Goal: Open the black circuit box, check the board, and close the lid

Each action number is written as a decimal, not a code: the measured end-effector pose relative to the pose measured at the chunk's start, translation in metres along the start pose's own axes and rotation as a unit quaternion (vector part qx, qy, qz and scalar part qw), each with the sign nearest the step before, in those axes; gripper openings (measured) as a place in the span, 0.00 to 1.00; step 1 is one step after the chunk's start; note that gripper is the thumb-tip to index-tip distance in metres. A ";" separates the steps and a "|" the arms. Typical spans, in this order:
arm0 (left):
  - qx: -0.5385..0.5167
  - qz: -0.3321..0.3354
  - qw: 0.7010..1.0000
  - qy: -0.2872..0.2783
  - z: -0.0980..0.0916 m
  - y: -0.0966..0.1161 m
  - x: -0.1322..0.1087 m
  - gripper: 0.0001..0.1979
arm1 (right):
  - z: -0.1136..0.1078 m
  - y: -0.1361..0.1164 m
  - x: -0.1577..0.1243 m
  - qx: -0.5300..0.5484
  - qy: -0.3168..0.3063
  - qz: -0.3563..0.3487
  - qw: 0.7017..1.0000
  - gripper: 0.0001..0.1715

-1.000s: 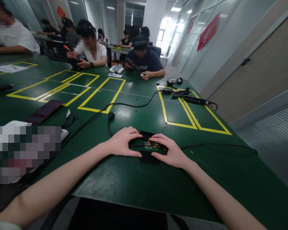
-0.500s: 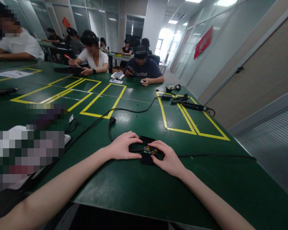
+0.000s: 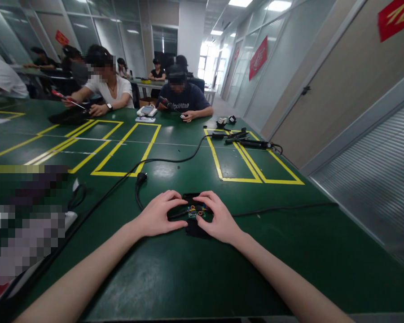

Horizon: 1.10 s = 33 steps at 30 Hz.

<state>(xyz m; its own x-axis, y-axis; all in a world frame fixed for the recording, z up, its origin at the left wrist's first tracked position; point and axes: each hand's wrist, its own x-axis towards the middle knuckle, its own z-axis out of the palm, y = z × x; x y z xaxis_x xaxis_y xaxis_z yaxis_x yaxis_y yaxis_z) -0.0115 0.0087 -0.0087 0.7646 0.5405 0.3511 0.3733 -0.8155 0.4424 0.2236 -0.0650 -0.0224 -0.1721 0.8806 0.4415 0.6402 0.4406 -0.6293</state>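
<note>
A small black case [image 3: 192, 229] lies on the green table [image 3: 195, 278] with a green circuit board [image 3: 195, 211] showing inside it, dotted with orange and blue parts. My left hand [image 3: 158, 215] curls round the case's left side, thumb below and fingers over the top. My right hand [image 3: 217, 220] grips its right side the same way, fingertips on the board. A black cable [image 3: 283, 208] runs from the case to the right.
A black power cord with a plug [image 3: 141, 176] lies just behind my hands. Yellow tape boxes [image 3: 252, 179] mark the table. Black tools [image 3: 252, 143] lie at the far right. Two people [image 3: 185, 101] sit at the far end. A white object [image 3: 69, 218] and a blurred patch lie at left.
My hands have drawn closer together over the case and board. The view has swung to the right, so everything sits further left.
</note>
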 end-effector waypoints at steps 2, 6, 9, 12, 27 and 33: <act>0.000 0.000 1.000 0.002 0.000 -0.001 0.000 0.21 | -0.001 -0.001 0.000 -0.017 -0.015 -0.004 1.000 0.27; 0.007 0.003 1.000 0.001 0.000 -0.002 0.000 0.18 | -0.005 0.000 0.001 -0.027 -0.035 -0.023 0.999 0.21; 0.012 0.007 1.000 -0.001 -0.001 -0.001 -0.001 0.18 | -0.006 0.001 0.002 -0.028 -0.027 -0.025 0.999 0.19; 0.014 0.013 1.000 -0.001 -0.002 0.001 0.000 0.16 | -0.008 0.002 0.002 -0.028 -0.027 -0.030 0.999 0.17; 0.015 0.057 0.998 0.007 0.000 0.003 0.001 0.12 | -0.007 0.002 0.005 -0.067 -0.006 -0.017 0.998 0.18; 0.014 0.044 0.999 -0.002 -0.003 0.002 0.002 0.13 | -0.024 0.003 0.003 -0.066 -0.053 0.016 0.996 0.24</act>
<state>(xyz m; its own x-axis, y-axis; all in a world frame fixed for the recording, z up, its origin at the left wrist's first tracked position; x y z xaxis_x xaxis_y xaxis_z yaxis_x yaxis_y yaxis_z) -0.0108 0.0087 -0.0046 0.7971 0.4660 0.3841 0.3190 -0.8649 0.3874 0.2424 -0.0650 -0.0075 -0.2234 0.9103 0.3485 0.7388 0.3914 -0.5486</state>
